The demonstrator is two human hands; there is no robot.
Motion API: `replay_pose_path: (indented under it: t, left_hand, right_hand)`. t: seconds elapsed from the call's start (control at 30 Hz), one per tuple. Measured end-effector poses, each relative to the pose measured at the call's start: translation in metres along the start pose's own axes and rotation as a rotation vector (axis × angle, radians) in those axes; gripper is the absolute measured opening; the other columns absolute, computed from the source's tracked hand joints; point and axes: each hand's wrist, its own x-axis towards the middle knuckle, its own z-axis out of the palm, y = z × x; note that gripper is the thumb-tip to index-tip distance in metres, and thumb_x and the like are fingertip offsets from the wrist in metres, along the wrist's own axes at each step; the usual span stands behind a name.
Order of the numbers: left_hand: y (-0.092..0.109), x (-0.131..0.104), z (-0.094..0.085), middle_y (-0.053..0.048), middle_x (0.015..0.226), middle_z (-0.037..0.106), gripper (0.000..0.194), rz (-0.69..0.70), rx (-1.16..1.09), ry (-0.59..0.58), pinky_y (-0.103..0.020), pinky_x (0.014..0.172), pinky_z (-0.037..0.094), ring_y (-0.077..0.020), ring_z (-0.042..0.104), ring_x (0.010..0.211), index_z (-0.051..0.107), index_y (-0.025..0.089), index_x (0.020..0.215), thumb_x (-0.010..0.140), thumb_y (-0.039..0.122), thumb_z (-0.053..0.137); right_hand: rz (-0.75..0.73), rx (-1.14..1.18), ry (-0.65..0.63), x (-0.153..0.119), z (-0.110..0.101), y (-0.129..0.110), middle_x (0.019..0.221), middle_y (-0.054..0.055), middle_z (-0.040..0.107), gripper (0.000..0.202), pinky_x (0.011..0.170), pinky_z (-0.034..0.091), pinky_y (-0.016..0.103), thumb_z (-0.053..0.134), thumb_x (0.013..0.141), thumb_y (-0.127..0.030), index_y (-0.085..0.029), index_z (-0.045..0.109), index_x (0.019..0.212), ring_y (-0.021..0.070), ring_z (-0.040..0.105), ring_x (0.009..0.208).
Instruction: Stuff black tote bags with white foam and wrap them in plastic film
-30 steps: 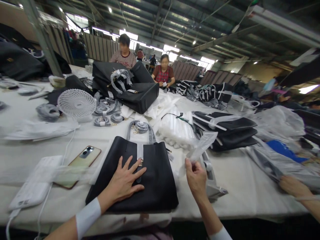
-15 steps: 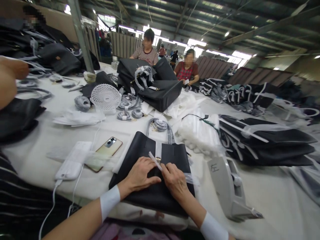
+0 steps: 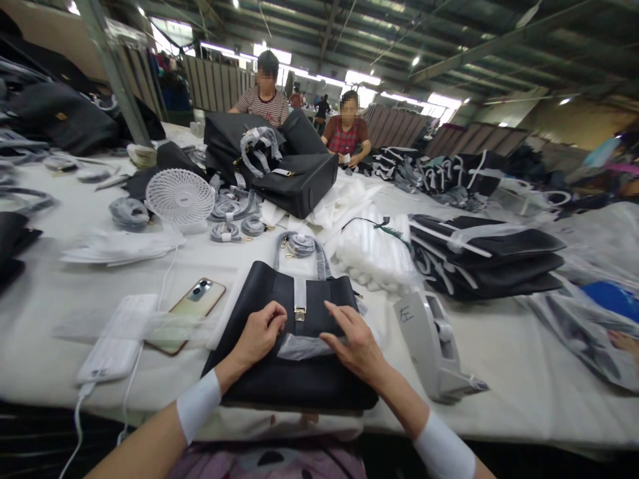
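A black handbag [image 3: 239, 382] lies flat in front of me. Its gold clasp [image 3: 299, 314] shows uncovered between my hands, below a strap wrapped in pale film [image 3: 299, 291]. Left of the clasp, my left hand [image 3: 262, 330] is closed, thumb and fingertips pinched together; whatever they hold, if anything, is too small to make out. My right hand [image 3: 355, 340] hovers over the bag's right side, fingers spread. A clear plastic strip [image 3: 307, 346] lies across the bag between both hands, its right end by my right thumb. The bag's handle [image 3: 322, 259] and a coiled strap [image 3: 301, 245] extend behind it.
At right stands a grey tape dispenser [image 3: 419, 346], with stacked black bags [image 3: 489, 263] behind. To the left are a phone [image 3: 192, 313], a white power bank [image 3: 117, 339] with cable, and a white fan [image 3: 180, 199]. Two co-workers sit across the table beyond more bags [image 3: 299, 179].
My hands have moved apart, uncovering the clasp. The small white strip over the clasp is no longer visible, and a clear strip now shows across the bag. My view has turned right.
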Motion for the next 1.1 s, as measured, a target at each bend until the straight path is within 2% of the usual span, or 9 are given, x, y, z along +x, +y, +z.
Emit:
replay_pose_path:
  t: [0.1, 0.23, 0.4, 0.5, 0.57, 0.73, 0.87, 0.93, 1.1]
  left_hand:
    - [0.0, -0.002, 0.001, 0.005, 0.062, 0.051, 0.024, -0.023, -0.033, -0.015, -0.022, 0.046, 0.032, -0.0091, 0.044, 0.046, 0.057, 0.02, 0.084, 0.09, 0.042, 0.05]
    - [0.001, -0.006, -0.003, -0.001, 0.089, 0.059, 0.038, 0.106, -0.009, -0.167, -0.023, 0.057, 0.04, -0.0113, 0.05, 0.063, 0.059, 0.02, 0.109, 0.087, 0.05, 0.054]
    - [0.003, -0.011, -0.008, -0.004, 0.113, 0.053, 0.076, 0.229, 0.075, -0.296, -0.024, 0.062, 0.046, -0.0112, 0.051, 0.071, 0.038, 0.029, 0.139, 0.073, 0.043, 0.074]
    - [0.004, -0.013, -0.007, -0.005, 0.13, 0.047, 0.07, 0.303, 0.197, -0.426, -0.03, 0.08, 0.05, -0.0151, 0.057, 0.086, 0.044, 0.034, 0.138, 0.074, 0.029, 0.071]
    - [0.003, -0.013, -0.004, -0.005, 0.129, 0.051, 0.061, 0.31, 0.271, -0.445, -0.032, 0.085, 0.05, -0.0175, 0.059, 0.092, 0.048, 0.034, 0.136, 0.078, 0.024, 0.066]
    - [-0.008, -0.011, 0.003, -0.005, 0.098, 0.063, 0.023, 0.344, 0.265, -0.335, -0.029, 0.082, 0.049, -0.018, 0.062, 0.091, 0.07, 0.025, 0.106, 0.091, 0.027, 0.053]
    - [-0.011, -0.011, 0.004, -0.006, 0.1, 0.063, 0.018, 0.362, 0.229, -0.244, -0.029, 0.083, 0.049, -0.018, 0.062, 0.093, 0.071, 0.023, 0.095, 0.092, 0.029, 0.054]
    - [-0.011, -0.012, 0.003, -0.007, 0.105, 0.063, 0.015, 0.362, 0.198, -0.226, -0.03, 0.086, 0.048, -0.0186, 0.062, 0.096, 0.071, 0.023, 0.092, 0.09, 0.029, 0.057]
    - [-0.01, -0.011, 0.002, -0.007, 0.106, 0.068, 0.013, 0.311, 0.09, -0.249, -0.032, 0.09, 0.046, -0.0198, 0.063, 0.098, 0.07, 0.023, 0.088, 0.089, 0.031, 0.06]
  right_hand:
    - [0.091, 0.147, 0.046, -0.007, -0.011, 0.015, 0.103, 0.009, 0.063, 0.03, 0.084, 0.053, 0.035, 0.047, 0.097, -0.029, -0.022, 0.058, 0.124, 0.0204, 0.061, 0.095]
    - [0.238, 0.191, 0.176, -0.011, -0.007, 0.02, 0.104, 0.008, 0.065, 0.025, 0.087, 0.052, 0.036, 0.043, 0.098, -0.024, -0.022, 0.061, 0.115, 0.02, 0.062, 0.097]
    - [0.189, 0.138, 0.085, -0.007, 0.005, 0.017, 0.096, 0.008, 0.066, 0.024, 0.082, 0.054, 0.037, 0.045, 0.098, -0.028, -0.02, 0.063, 0.111, 0.0204, 0.064, 0.089]
    - [0.202, 0.131, 0.099, -0.008, 0.008, 0.017, 0.093, 0.009, 0.067, 0.025, 0.08, 0.053, 0.035, 0.042, 0.099, -0.027, -0.019, 0.063, 0.109, 0.0198, 0.064, 0.087]
    - [0.211, 0.138, 0.108, -0.009, 0.009, 0.015, 0.093, 0.009, 0.067, 0.026, 0.079, 0.053, 0.035, 0.041, 0.099, -0.028, -0.018, 0.063, 0.108, 0.0197, 0.064, 0.086]
    - [0.26, 0.286, 0.112, -0.005, 0.001, 0.016, 0.091, 0.008, 0.069, 0.03, 0.079, 0.052, 0.034, 0.041, 0.099, -0.034, -0.019, 0.066, 0.104, 0.0192, 0.064, 0.085]
    - [0.498, 0.463, 0.189, -0.002, -0.036, 0.042, 0.091, 0.008, 0.07, 0.04, 0.071, 0.051, 0.031, 0.038, 0.098, -0.044, -0.017, 0.064, 0.112, 0.0175, 0.063, 0.079]
    - [0.564, 0.51, 0.121, -0.006, -0.058, 0.056, 0.092, 0.008, 0.07, 0.044, 0.071, 0.05, 0.031, 0.036, 0.098, -0.046, -0.016, 0.065, 0.111, 0.0186, 0.063, 0.082]
    - [0.527, 0.471, -0.295, -0.022, -0.087, 0.062, 0.099, 0.007, 0.071, 0.034, 0.08, 0.047, 0.034, 0.049, 0.092, -0.044, -0.019, 0.071, 0.102, 0.0208, 0.062, 0.092]
